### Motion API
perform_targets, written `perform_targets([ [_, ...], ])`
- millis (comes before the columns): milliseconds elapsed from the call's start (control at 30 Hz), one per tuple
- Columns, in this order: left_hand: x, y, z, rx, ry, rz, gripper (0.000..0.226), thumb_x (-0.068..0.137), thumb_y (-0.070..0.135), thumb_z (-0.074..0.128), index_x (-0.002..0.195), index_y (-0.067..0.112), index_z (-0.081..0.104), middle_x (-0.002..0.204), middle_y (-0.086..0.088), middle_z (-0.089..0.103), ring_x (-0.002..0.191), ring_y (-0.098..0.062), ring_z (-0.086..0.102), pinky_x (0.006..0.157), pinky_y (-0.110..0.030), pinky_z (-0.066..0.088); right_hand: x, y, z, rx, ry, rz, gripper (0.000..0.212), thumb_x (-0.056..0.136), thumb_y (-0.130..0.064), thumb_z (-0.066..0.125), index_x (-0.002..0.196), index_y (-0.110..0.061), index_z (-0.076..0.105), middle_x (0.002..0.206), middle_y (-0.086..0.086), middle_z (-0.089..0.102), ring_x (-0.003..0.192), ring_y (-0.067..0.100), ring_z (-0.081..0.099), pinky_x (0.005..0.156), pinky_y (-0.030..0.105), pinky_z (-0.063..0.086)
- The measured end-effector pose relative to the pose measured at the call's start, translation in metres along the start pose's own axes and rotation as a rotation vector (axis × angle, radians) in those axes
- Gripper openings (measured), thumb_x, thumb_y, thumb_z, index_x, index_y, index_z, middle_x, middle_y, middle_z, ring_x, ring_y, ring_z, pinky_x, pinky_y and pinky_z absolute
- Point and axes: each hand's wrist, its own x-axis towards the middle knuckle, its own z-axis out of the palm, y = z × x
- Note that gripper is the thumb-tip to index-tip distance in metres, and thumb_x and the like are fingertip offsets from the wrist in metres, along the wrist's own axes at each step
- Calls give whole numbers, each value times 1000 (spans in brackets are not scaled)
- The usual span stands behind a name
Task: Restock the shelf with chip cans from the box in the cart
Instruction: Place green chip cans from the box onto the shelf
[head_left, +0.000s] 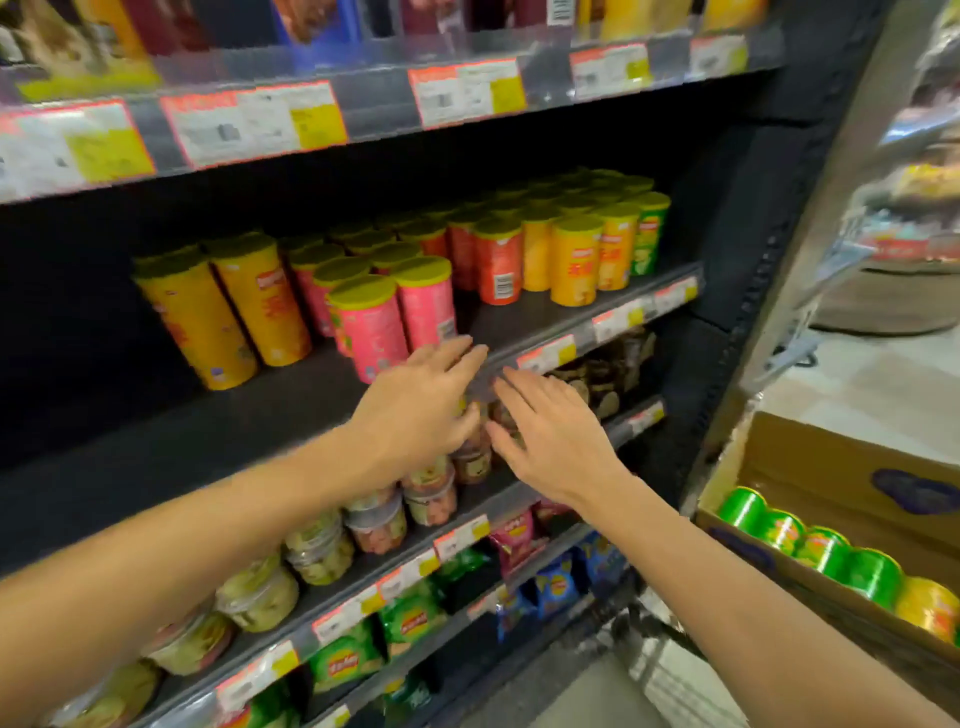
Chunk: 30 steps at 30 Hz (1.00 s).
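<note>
At the shelf's (322, 395) front edge, mid-scene, both hands hover flat with fingers straight and spread, and neither holds anything. Left hand (421, 410) has its fingertips just at the foot of the nearest pink can (371, 327); whether they touch it I cannot tell. Right hand (550, 441) sits just beside it, lower and to the right, over the lip of the shelf.

Outward from there, upright cans fill the far shelf: yellow (260, 301) at left, pink in the middle, red (498, 265) and more yellow to the right, with a bare strip of shelf in front of the red ones.

Stock to be added lies well apart, near right: green cans (779, 530) on their sides in the box (831, 467), their long axes running roughly across it. The right hand is the nearer one, so it looks best placed to reach back and right.
</note>
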Motion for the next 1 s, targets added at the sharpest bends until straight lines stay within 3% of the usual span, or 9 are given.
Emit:
perform_targets([
  [100, 39, 61, 29, -23, -44, 190, 50, 83, 31, 56, 128, 9, 59, 127, -10, 62, 109, -33, 63, 72, -43, 59, -41, 49, -27, -51, -36, 139, 53, 99, -41, 42, 133, -4, 59, 134, 15, 60, 121, 31, 58, 99, 47, 48],
  [267, 91, 164, 76, -70, -73, 398, 56, 91, 31, 62, 141, 8, 50, 141, -13, 53, 127, -31, 53, 90, -44, 55, -133, 117, -67, -180, -84, 408, 56, 98, -46, 40, 132, -6, 60, 127, 17, 63, 115, 33, 61, 96, 46, 51],
  [400, 115, 245, 115, -118, -157, 552, 47, 82, 27, 69, 123, 5, 62, 121, -15, 63, 108, -34, 63, 74, -42, 57, -212, 150, -93, -246, -191, 648, 58, 96, -49, 38, 128, -6, 62, 120, 18, 66, 110, 35, 62, 90, 46, 54],
  [600, 131, 347, 173, -145, -262, 793, 47, 72, 30, 77, 110, 6, 65, 102, -11, 67, 94, -31, 66, 68, -38, 56, -304, 180, -115, -261, -257, 940, 59, 93, -50, 36, 126, -9, 61, 119, 14, 66, 109, 32, 61, 90, 46, 53],
  [733, 136, 406, 208, -236, -350, 853, 46, 82, 31, 68, 119, 5, 62, 115, -16, 65, 105, -35, 62, 84, -42, 54, -349, 202, -117, -268, -299, 1078, 54, 93, -51, 42, 119, -10, 65, 107, 12, 68, 99, 30, 64, 84, 42, 54],
  [867, 156, 449, 256, -204, -447, 889, 44, 88, 32, 54, 125, 9, 55, 126, -14, 58, 116, -33, 54, 96, -41, 47, -385, 232, -113, -282, -384, 1193, 56, 94, -58, 33, 118, -17, 62, 108, 6, 67, 100, 26, 62, 85, 40, 51],
  [1000, 184, 475, 303, -168, -557, 813, 46, 92, 35, 50, 132, 13, 49, 132, -11, 54, 122, -30, 51, 99, -40, 41, -406, 269, -105, -253, -465, 1276, 62, 93, -58, 26, 123, -16, 61, 115, 8, 65, 108, 28, 60, 89, 40, 50],
])
